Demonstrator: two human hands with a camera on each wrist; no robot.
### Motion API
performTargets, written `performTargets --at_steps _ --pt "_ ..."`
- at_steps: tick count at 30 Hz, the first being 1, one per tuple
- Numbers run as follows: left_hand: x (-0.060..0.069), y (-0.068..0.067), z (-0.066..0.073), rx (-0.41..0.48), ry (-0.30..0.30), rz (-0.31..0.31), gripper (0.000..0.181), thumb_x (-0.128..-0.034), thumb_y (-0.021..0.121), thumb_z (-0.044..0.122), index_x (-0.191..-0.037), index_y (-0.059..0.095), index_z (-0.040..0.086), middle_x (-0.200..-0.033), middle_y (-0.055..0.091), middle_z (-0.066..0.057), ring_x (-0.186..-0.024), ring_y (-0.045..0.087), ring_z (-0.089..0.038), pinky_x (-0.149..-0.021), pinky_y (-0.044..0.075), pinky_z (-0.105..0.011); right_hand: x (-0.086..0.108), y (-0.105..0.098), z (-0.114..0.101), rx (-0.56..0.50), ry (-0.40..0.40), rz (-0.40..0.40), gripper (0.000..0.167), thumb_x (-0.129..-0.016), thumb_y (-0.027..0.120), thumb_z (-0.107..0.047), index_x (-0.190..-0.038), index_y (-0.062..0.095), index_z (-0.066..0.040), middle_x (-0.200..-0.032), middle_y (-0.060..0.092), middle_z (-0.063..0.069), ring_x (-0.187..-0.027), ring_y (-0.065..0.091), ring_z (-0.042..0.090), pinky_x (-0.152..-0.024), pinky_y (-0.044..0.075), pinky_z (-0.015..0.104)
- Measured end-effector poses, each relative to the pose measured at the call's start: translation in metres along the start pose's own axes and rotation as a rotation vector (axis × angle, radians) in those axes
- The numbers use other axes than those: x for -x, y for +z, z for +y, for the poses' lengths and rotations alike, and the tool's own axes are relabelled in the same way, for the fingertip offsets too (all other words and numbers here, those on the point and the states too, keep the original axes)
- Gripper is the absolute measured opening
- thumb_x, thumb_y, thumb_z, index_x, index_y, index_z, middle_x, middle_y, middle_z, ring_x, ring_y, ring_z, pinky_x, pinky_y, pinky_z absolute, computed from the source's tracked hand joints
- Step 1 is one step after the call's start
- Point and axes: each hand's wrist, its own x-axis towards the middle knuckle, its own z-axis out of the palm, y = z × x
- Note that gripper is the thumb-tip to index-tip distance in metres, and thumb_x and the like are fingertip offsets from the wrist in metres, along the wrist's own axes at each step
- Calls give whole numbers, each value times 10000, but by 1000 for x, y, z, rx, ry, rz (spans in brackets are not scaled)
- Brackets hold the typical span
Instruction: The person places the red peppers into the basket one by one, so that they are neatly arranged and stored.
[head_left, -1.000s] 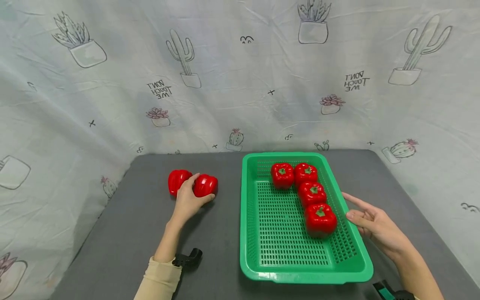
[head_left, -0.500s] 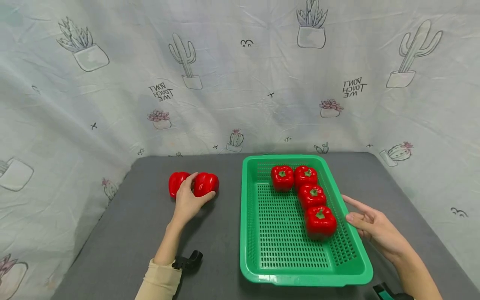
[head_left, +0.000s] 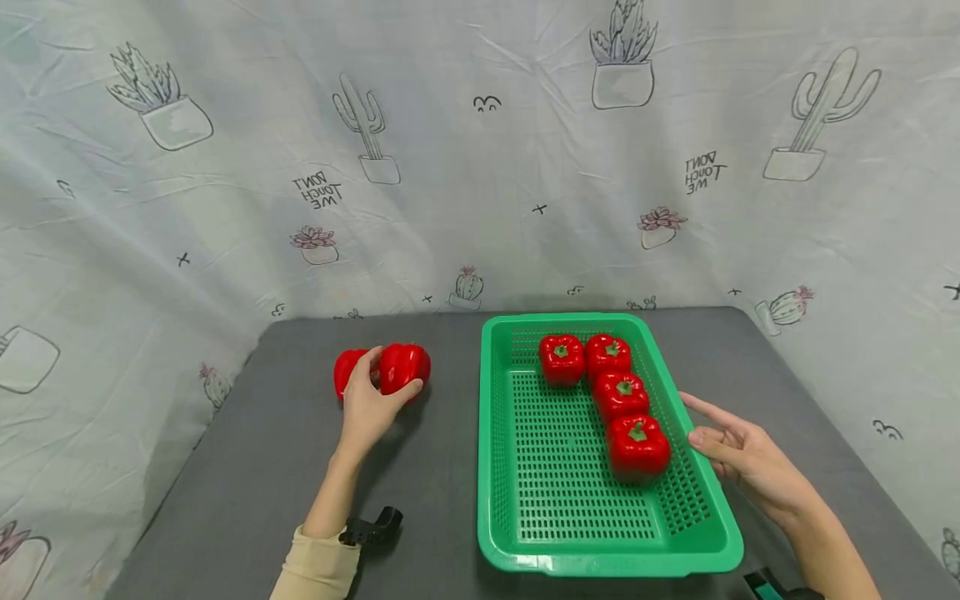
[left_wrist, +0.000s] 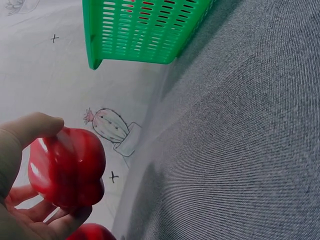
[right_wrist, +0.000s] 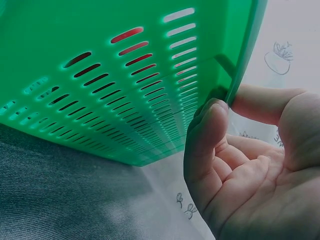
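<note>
My left hand (head_left: pixel 370 410) grips a red bell pepper (head_left: pixel 406 367) between thumb and fingers, left of the basket. In the left wrist view that bell pepper (left_wrist: pixel 70 167) shows its glossy lobed side. A second red pepper (head_left: pixel 347 372) sits just behind the left hand, partly hidden by it. On the right, my right hand (head_left: pixel 752 457) pinches the side rim of a green plastic basket (head_left: pixel 498 467). The right wrist view shows the basket's rim (right_wrist: pixel 248 55) between thumb and finger. Several red peppers (head_left: pixel 638 448) lie inside the basket, along its back and right side.
A dark grey cloth (head_left: pixel 247 500) covers the table. Behind and beside it hangs a pale curtain (head_left: pixel 480 192) printed with potted cacti. Each wrist wears a black strap mount, the left one (head_left: pixel 372 527) just above the table. The slotted basket wall (left_wrist: pixel 140 35) rises right of the left hand.
My left hand has raised its bell pepper slightly relative to the one beside it. The right hand and basket keep their places, while the head view has tilted a little upward.
</note>
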Motion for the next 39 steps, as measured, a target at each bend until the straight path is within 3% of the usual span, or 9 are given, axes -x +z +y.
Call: performTargets --at_steps 7,13,19,27,31,39 --pt "2 0 5 22 -16 -6 829 -787 836 268 -1463 385 104 -1403 446 -81 -1178 462 -300 -852 518 -527 2 1 0 7 3 -6 573 -1036 414 16 -1566 227 -96 -716 580 26 -624 540 141 -730 565 392" --pt "2 1 6 36 5 4 824 -791 832 275 -1464 388 105 -1404 448 -74 -1167 475 -298 -860 515 -521 4 2 0 57 9 23 575 -1036 438 -8 -1565 231 -98 -654 426 17 -579 378 188 -671 519 339" --pt "2 0 5 56 7 19 815 -793 828 244 -1462 387 96 -1405 445 -71 -1170 469 -297 -878 504 -515 3 4 -1 32 21 8 580 -1036 439 -9 -1567 227 -109 -793 635 39 -661 580 147 -749 563 416" --pt "3 0 10 134 -3 50 825 -800 823 276 -1478 373 136 -1427 419 -14 -1205 457 -263 -947 478 -486 3 3 0 45 43 15 584 -1039 441 -28 -1568 205 -105 -797 630 31 -665 581 141 -754 559 422" --pt "4 0 12 174 20 59 840 -799 820 236 -1487 351 127 -1430 409 -26 -1218 444 -274 -944 478 -503 3 4 0 52 46 17 586 -1038 447 -32 -1568 208 -105 -721 550 -2 -645 542 131 -739 552 403" --pt "3 -1 22 241 59 72 824 -798 817 191 -1483 361 148 -1432 398 -28 -1244 424 -286 -954 472 -505 3 3 -5 55 42 15 579 -1039 443 -31 -1567 220 -112 -754 604 23 -658 570 140 -763 555 415"
